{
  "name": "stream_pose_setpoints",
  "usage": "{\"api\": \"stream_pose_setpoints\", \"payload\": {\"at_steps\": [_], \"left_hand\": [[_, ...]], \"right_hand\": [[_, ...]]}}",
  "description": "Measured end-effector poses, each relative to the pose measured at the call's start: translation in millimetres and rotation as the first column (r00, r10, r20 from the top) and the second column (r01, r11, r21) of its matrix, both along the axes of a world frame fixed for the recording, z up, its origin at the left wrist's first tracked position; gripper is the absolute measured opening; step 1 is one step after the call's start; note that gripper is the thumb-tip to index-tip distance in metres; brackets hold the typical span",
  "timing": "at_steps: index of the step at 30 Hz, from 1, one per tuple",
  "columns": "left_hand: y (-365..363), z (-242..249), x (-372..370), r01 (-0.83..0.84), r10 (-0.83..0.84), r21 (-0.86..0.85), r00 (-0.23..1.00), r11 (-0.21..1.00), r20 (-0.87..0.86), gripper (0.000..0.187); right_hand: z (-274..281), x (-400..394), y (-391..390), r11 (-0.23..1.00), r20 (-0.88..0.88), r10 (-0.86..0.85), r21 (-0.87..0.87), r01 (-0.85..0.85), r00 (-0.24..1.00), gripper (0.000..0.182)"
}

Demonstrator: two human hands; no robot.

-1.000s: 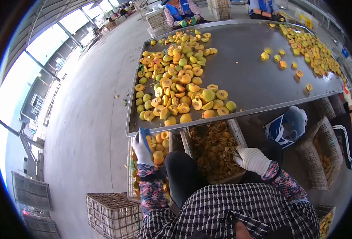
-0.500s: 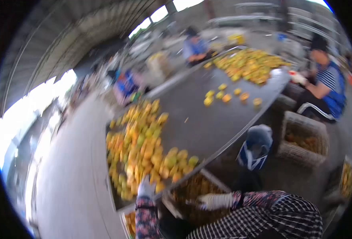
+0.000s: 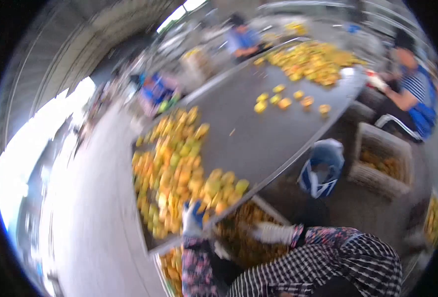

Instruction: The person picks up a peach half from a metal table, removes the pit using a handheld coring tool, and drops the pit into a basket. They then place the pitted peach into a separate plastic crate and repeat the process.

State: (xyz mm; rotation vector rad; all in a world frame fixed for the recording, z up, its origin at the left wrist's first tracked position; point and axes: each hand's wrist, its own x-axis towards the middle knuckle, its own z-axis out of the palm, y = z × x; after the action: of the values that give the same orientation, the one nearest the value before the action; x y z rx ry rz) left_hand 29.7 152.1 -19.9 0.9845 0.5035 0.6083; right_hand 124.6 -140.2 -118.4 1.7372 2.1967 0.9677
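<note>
My left hand [image 3: 192, 218], in a white and blue glove, is at the table's near edge beside the heap of yellow-orange fruit [image 3: 179, 173]. Its fingers look apart, with no fruit seen gripped in them. Lower right of it, my right hand [image 3: 271, 233], in a pale glove, is over a crate of small orange-brown pieces [image 3: 248, 218] below the table edge. Motion smears its fingers, so its hold cannot be made out. The fruit heap covers the near left end of the dark metal table [image 3: 248, 143].
Loose fruit [image 3: 284, 103] and a second heap [image 3: 318, 62] are farther along the table. A blue and white bucket [image 3: 322, 168] and a crate [image 3: 382, 158] stand right of it. Co-workers sit at the right [image 3: 412, 94], far side [image 3: 241, 39] and left [image 3: 157, 94].
The view has shifted slightly. My left hand has moved right and up along the fruit heap, and its blue palm side now shows. My right hand remains over the crate.
</note>
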Motion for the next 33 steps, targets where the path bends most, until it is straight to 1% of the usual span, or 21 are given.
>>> {"api": "stream_pose_setpoints", "payload": {"at_steps": [1, 2, 3, 4, 6, 7, 8, 9, 10, 11, 14, 16, 18, 20, 21, 24, 27, 28, 30, 32, 33], "left_hand": [[-37, 32, -6, 0.000, 0.010, -0.169, 0.998, 0.986, 0.058, 0.036], [-44, 26, -4, 0.000, 0.024, -0.198, 0.992, 0.980, 0.124, 0.044], [-59, 21, -7, -0.018, 0.060, -0.223, 0.982, 0.975, 0.182, 0.041], [-77, 32, -4, -0.004, 0.064, -0.238, 0.967, 0.971, 0.247, 0.040], [-94, 34, -6, 0.088, 0.076, -0.406, 0.926, 0.910, 0.371, 0.048], [-105, 27, -7, 0.129, 0.055, -0.428, 0.918, 0.895, 0.392, 0.060], [-117, 27, -9, 0.108, 0.073, -0.453, 0.929, 0.885, 0.364, 0.062], [-129, 33, -12, 0.085, 0.090, -0.471, 0.937, 0.878, 0.336, 0.063], [-135, 36, -9, 0.063, 0.103, -0.479, 0.944, 0.875, 0.313, 0.065], [-138, 36, -12, 0.136, 0.072, -0.480, 0.918, 0.867, 0.390, 0.061], [-150, 41, -8, 0.043, 0.100, -0.383, 0.932, 0.923, 0.347, 0.057], [-150, 28, -9, -0.048, 0.079, -0.099, 0.937, 0.994, 0.339, 0.049], [-152, 36, -9, -0.023, 0.124, -0.258, 0.915, 0.966, 0.384, 0.045], [-150, 35, -10, 0.030, 0.118, -0.332, 0.902, 0.943, 0.415, 0.040], [-150, 33, -12, 0.056, 0.116, -0.368, 0.896, 0.928, 0.428, 0.037], [-153, 28, -17, 0.079, 0.149, -0.450, 0.881, 0.889, 0.449, 0.032], [-159, 33, -17, 0.011, 0.211, -0.433, 0.862, 0.901, 0.460, 0.030], [-160, 35, -16, -0.011, 0.229, -0.425, 0.855, 0.905, 0.465, 0.030], [-163, 33, -17, -0.171, 0.194, -0.093, 0.906, 0.981, 0.376, 0.030], [-163, 36, -15, -0.222, 0.201, 0.018, 0.911, 0.975, 0.361, 0.030], [-164, 40, -14, -0.214, 0.219, -0.056, 0.895, 0.975, 0.389, 0.029]], "right_hand": [[19, -3, -2, 0.999, -0.796, 0.005, -0.028, -0.045, 0.606, 0.041], [36, -1, 0, 0.999, -0.894, 0.010, -0.007, -0.036, 0.448, 0.041], [54, 1, 2, 0.999, -0.963, 0.035, 0.029, -0.027, 0.266, 0.041], [71, 4, 5, 0.997, -0.994, 0.075, 0.075, -0.010, 0.080, 0.042], [93, 3, 11, 0.985, -0.990, 0.143, 0.143, 0.098, 0.002, 0.030], [104, 2, 14, 0.973, -0.983, 0.183, 0.176, 0.152, -0.034, 0.027], [137, -2, 8, 0.980, -0.997, 0.077, 0.077, 0.185, 0.006, 0.029], [140, -6, 8, 0.979, -0.997, 0.060, 0.069, 0.192, 0.055, 0.031], [141, -4, 12, 0.977, -0.993, 0.053, 0.074, 0.198, 0.107, 0.032], [146, -5, 17, 0.975, -0.985, 0.055, 0.089, 0.202, 0.164, 0.034], [154, -12, 19, 0.966, -0.926, 0.043, 0.134, 0.222, 0.374, 0.033], [156, -17, 20, 0.962, -0.911, 0.047, 0.152, 0.227, 0.409, 0.033], [156, -20, 20, 0.964, -0.896, 0.030, 0.144, 0.226, 0.443, 0.032], [154, -24, 18, 0.968, -0.883, -0.007, 0.111, 0.224, 0.468, 0.032], [153, -26, 17, 0.978, -0.902, -0.007, 0.085, 0.193, 0.431, 0.036], [151, -28, 14, 0.987, -0.917, -0.105, -0.048, 0.155, 0.385, 0.039], [154, -23, 15, 0.989, -0.899, -0.131, -0.092, 0.112, 0.418, 0.043], [152, -21, 15, 0.987, -0.901, -0.150, -0.116, 0.109, 0.406, 0.043], [144, -17, 19, 0.982, -0.905, -0.187, -0.162, 0.097, 0.383, 0.045], [135, -19, 25, 1.000, -0.970, -0.008, -0.004, 0.016, 0.243, 0.044], [134, -21, 26, 0.997, -0.983, 0.079, 0.077, -0.014, 0.163, 0.043]]}}
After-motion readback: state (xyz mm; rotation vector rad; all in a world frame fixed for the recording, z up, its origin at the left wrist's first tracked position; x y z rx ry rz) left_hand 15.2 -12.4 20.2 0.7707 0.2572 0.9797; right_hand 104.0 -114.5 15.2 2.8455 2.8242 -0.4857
